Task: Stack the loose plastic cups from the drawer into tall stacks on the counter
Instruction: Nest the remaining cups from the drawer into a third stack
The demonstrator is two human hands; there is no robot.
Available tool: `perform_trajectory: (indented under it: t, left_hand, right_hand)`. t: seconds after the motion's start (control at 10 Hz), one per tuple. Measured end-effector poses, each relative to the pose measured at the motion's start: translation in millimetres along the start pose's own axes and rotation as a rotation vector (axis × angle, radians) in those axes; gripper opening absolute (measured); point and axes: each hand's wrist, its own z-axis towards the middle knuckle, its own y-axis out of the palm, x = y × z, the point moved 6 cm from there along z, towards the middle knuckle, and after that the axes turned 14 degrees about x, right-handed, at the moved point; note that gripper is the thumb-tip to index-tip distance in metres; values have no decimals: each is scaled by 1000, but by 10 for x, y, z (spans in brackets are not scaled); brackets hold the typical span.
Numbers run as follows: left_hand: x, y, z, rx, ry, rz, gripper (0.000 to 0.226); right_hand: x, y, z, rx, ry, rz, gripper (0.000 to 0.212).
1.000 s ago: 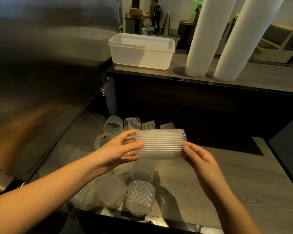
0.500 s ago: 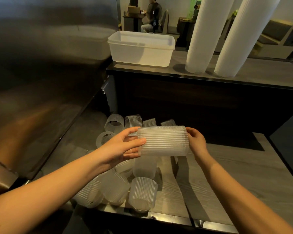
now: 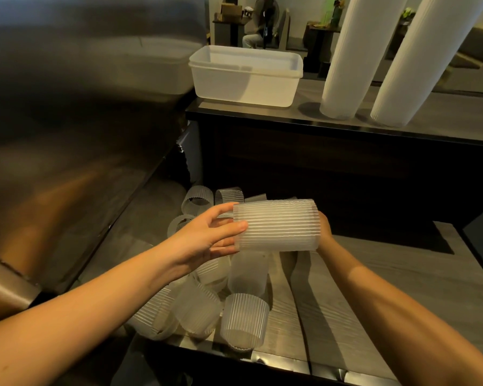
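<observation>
Lifted slightly, both hands, left hand [image 3: 207, 240] and right hand [image 3: 322, 228], clasp nested cups [image 3: 276, 225] over grey wood drawer [image 3: 388, 274].

The cups [image 3: 275, 225] are cloudy clear plastic with thin raised lines running along their sides. The two tall stacks [image 3: 349, 57] and the box [image 3: 246, 79] on the worktop [image 3: 444, 118] are milky white. The worktop is grey with wood lines, and its front is black; the wall [image 3: 67, 107] on the left is shiny silver metal.
</observation>
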Motion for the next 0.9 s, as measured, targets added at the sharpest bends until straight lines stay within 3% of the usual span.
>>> perform_trajectory:
  t: [0.3,0.5,0.7,0.8,0.9]
  left_hand:
    - [-3,-14,31,14,5,-17,70]
    - [-25,-6,36,19,1,-3,68]
    - [-11,-30,32,28,4,5,75]
    - [-9,-11,20,20,9,-9,70]
    - [-17,16,8,12,8,-22,61]
  right_hand:
    - [91,-96,-426,-102,-136,-54,11]
    - [39,-294,-540,-87,-209,169,17]
    - [-234,-811,-665,132,-150,549,22]
    - [-288,-985,-795,144,-173,631,23]
    - [-284,-949,-894,51,-186,594,23]
